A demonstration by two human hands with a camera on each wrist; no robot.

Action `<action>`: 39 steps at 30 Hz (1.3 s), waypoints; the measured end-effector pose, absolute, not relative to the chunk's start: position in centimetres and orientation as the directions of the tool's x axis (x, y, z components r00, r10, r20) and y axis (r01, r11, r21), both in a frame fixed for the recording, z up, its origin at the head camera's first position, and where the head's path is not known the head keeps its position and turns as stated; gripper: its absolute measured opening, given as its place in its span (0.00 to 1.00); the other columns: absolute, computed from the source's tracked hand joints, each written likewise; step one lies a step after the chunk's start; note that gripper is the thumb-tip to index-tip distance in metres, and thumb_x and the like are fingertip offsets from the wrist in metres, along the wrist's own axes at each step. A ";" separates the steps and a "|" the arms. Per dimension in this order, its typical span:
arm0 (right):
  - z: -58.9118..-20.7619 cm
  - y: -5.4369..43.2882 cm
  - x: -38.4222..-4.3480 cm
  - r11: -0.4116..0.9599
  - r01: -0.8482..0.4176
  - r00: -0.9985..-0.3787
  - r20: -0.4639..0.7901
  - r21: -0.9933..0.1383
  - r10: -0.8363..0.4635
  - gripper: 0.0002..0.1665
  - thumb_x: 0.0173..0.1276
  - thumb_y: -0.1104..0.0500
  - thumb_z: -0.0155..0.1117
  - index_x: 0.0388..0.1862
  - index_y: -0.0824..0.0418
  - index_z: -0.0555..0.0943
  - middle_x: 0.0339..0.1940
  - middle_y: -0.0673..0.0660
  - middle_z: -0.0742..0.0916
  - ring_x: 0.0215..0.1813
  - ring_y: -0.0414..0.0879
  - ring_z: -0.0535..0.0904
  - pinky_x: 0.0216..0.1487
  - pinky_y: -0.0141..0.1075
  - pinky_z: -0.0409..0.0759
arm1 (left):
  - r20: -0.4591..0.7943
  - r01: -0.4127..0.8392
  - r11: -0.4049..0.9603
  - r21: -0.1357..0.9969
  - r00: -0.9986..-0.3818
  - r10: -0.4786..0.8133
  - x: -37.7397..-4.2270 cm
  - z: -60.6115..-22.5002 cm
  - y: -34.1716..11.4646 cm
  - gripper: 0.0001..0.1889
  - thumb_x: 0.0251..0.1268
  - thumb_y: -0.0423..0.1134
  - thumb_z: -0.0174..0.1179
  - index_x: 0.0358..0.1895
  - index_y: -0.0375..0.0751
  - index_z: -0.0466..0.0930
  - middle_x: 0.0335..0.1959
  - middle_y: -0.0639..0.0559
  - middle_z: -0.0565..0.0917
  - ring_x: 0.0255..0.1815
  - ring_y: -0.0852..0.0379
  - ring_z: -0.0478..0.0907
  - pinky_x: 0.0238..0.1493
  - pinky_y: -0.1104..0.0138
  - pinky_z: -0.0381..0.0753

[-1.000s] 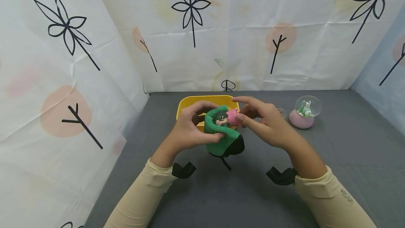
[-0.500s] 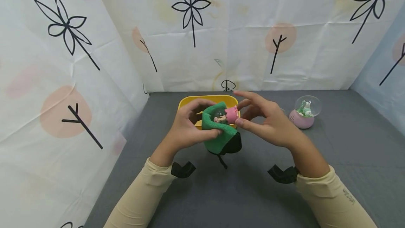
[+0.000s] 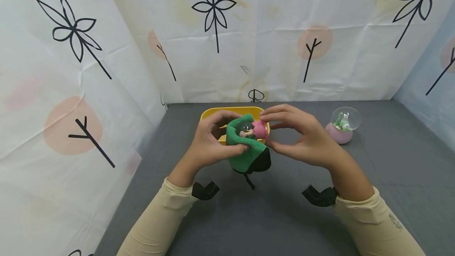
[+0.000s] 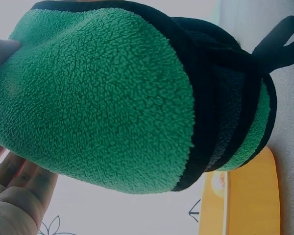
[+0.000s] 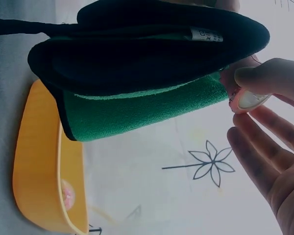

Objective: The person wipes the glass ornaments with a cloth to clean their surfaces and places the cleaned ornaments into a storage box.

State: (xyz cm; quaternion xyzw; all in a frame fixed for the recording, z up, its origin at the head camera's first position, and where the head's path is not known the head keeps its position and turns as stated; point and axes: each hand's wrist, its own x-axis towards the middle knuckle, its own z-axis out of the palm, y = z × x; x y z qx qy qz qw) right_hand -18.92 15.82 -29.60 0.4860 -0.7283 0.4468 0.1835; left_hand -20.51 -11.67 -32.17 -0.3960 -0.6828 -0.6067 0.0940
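A green towel (image 3: 245,161) with black edging is wrapped round the clear dome of a small snow globe (image 3: 260,129). The globe lies on its side, its pink base pointing right and a tiny figure showing inside. My left hand (image 3: 209,141) grips the towel from the left, thumb in front and fingers behind. On the right, my right hand (image 3: 309,137) holds the pink base between thumb and fingertips. In the right wrist view the white underside of the base (image 5: 252,99) shows beside the thumb. The left wrist view has the towel hiding the globe.
Behind the towel stands a yellow tub (image 3: 231,110) on the grey tabletop (image 3: 277,224). A pink round item (image 5: 67,195) is inside it in the right wrist view. Another snow globe (image 3: 339,134) with a pink base stands at the right rear. A patterned curtain (image 3: 270,62) encloses the table.
Towel and globe have shifted slightly left. The right hand's fingers have re-settled on the base, the raised forefinger coming down. A small clear globe behind that hand is now hidden.
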 end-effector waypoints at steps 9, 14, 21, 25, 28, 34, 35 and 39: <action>-29.8 16.0 -19.3 0.111 -0.895 -0.415 0.718 -0.431 -0.559 0.38 0.50 0.80 0.80 0.62 0.69 0.83 0.59 0.62 0.88 0.62 0.43 0.84 0.57 0.35 0.89 | 0.604 0.650 -0.061 0.758 -0.663 0.443 -20.5 -32.2 -11.7 0.30 0.48 0.24 0.78 0.59 0.37 0.82 0.53 0.43 0.87 0.51 0.47 0.86 0.55 0.54 0.91; -29.9 15.9 -19.6 0.064 -0.906 -0.380 0.736 -0.419 -0.560 0.30 0.63 0.67 0.80 0.63 0.70 0.83 0.58 0.63 0.88 0.60 0.43 0.85 0.55 0.36 0.89 | 0.598 0.643 -0.065 0.764 -0.666 0.447 -20.5 -32.1 -11.7 0.30 0.47 0.23 0.79 0.59 0.36 0.82 0.53 0.41 0.87 0.51 0.48 0.86 0.55 0.53 0.91; -29.9 15.9 -19.4 0.085 -0.891 -0.415 0.721 -0.447 -0.555 0.34 0.56 0.74 0.82 0.63 0.69 0.84 0.56 0.61 0.90 0.56 0.42 0.87 0.55 0.36 0.90 | 0.596 0.640 -0.064 0.766 -0.670 0.443 -20.5 -32.1 -11.8 0.31 0.47 0.23 0.79 0.58 0.34 0.82 0.53 0.39 0.87 0.51 0.47 0.87 0.56 0.52 0.91; -29.9 16.0 -19.3 0.130 -0.873 -0.458 0.697 -0.471 -0.552 0.36 0.53 0.77 0.81 0.64 0.67 0.84 0.54 0.58 0.91 0.54 0.42 0.88 0.55 0.35 0.89 | 0.597 0.643 -0.059 0.764 -0.669 0.443 -20.5 -32.1 -11.8 0.32 0.46 0.23 0.80 0.59 0.35 0.82 0.53 0.40 0.87 0.51 0.47 0.87 0.57 0.53 0.90; -29.9 16.0 -19.3 0.163 -0.860 -0.487 0.680 -0.484 -0.548 0.37 0.53 0.78 0.80 0.64 0.66 0.84 0.52 0.57 0.91 0.51 0.42 0.88 0.55 0.34 0.89 | 0.599 0.647 -0.054 0.760 -0.667 0.444 -20.5 -32.1 -11.8 0.33 0.45 0.23 0.80 0.59 0.36 0.82 0.54 0.42 0.87 0.51 0.48 0.87 0.57 0.53 0.90; -30.0 16.0 -19.2 0.199 -0.839 -0.525 0.656 -0.506 -0.543 0.36 0.56 0.77 0.78 0.65 0.65 0.84 0.52 0.56 0.91 0.47 0.42 0.91 0.54 0.31 0.89 | 0.605 0.663 -0.033 0.748 -0.660 0.445 -20.5 -32.2 -11.7 0.34 0.44 0.25 0.82 0.60 0.38 0.82 0.54 0.45 0.87 0.51 0.48 0.86 0.58 0.53 0.90; -30.0 15.9 -19.1 0.202 -0.833 -0.534 0.649 -0.516 -0.542 0.35 0.57 0.77 0.78 0.65 0.64 0.83 0.53 0.56 0.91 0.48 0.42 0.92 0.54 0.31 0.89 | 0.605 0.664 -0.031 0.747 -0.660 0.445 -20.5 -32.2 -11.8 0.34 0.44 0.25 0.82 0.60 0.38 0.82 0.54 0.45 0.87 0.51 0.48 0.86 0.58 0.54 0.90; -30.0 15.8 -18.9 0.199 -0.815 -0.556 0.636 -0.544 -0.536 0.35 0.60 0.77 0.76 0.67 0.63 0.82 0.56 0.58 0.89 0.49 0.42 0.93 0.53 0.31 0.89 | 0.608 0.670 -0.025 0.742 -0.658 0.445 -20.5 -32.2 -11.8 0.34 0.44 0.24 0.82 0.60 0.37 0.82 0.55 0.44 0.86 0.52 0.49 0.86 0.58 0.54 0.90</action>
